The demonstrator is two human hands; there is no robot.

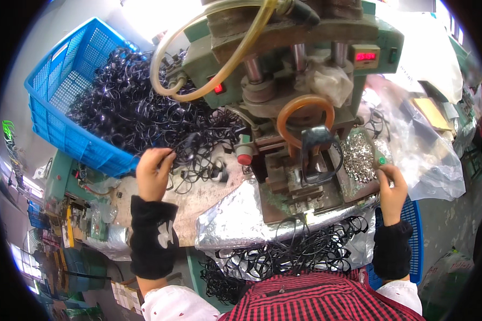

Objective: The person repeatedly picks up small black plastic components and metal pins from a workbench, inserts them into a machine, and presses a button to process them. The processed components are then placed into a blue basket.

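Observation:
At the left, my left hand (pixel 154 174) is closed in a pinch on a thin black cable (pixel 171 153) beside a heap of black cables (pixel 139 101). My right hand (pixel 392 192) is pinched at the near right edge of a tray of small shiny metal pieces (pixel 359 158); what its fingertips hold, if anything, is too small to make out. Between my hands stands a green bench press (pixel 380 45). A black piece with a looped cable (pixel 316 138) sits upright at its fixture (pixel 284 179), just below an orange ring (pixel 285 115).
A blue plastic basket (pixel 53 125) holds much of the heap at the back left. A red push button (pixel 245 159) faces me beside the press. More black cables (pixel 294 249) lie at the table's front edge, near silver foil (pixel 230 216). Clear plastic sheeting (pixel 434 166) covers the right side.

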